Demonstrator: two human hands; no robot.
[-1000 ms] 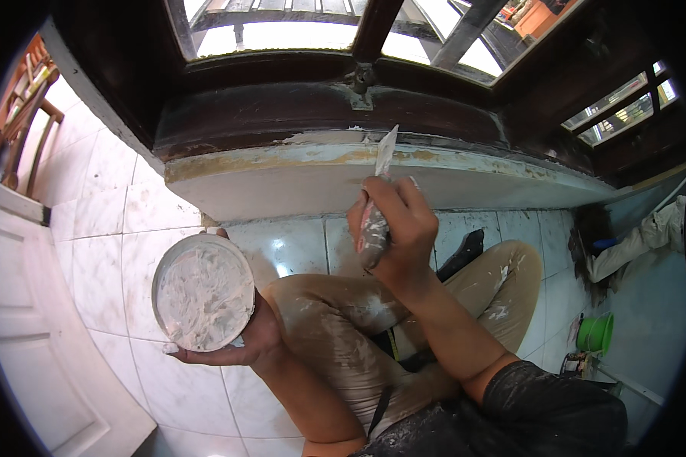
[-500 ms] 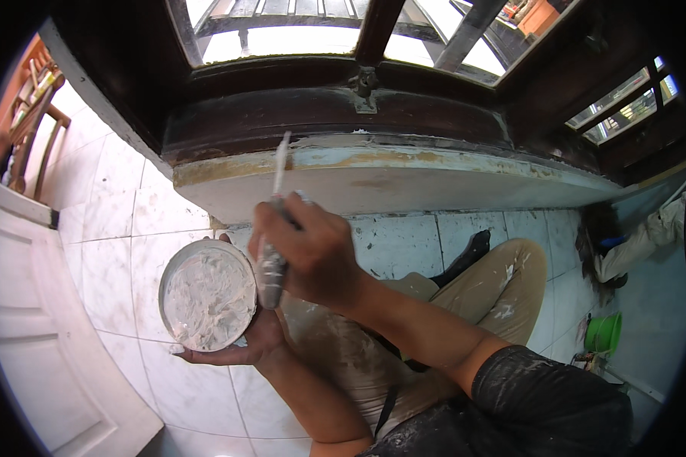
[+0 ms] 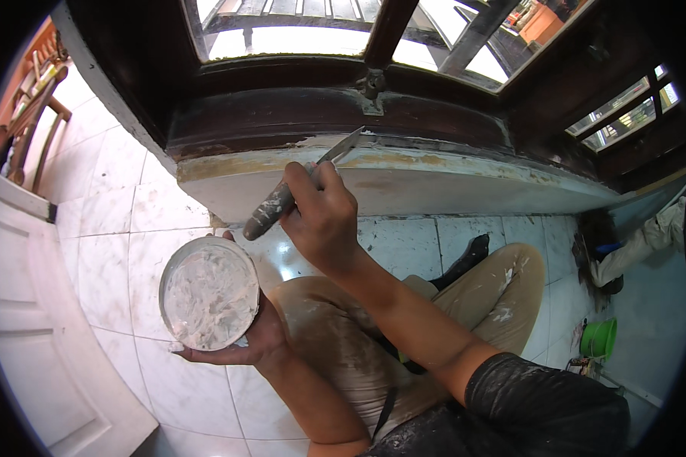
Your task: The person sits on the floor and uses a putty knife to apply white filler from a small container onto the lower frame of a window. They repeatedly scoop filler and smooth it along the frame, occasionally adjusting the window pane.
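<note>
Ledge (image 3: 373, 157) looked part-coated, ochre patches (image 3: 423, 161) remaining; your right hand (image 3: 324, 222) gripped the knife (image 3: 270, 210), left hand (image 3: 265, 335) the paste dish (image 3: 172, 266).

A wooden chair (image 3: 36, 114) is showing at upper left, a white door (image 3: 34, 312) at lower left, a green bucket (image 3: 599, 339) at lower right.
</note>
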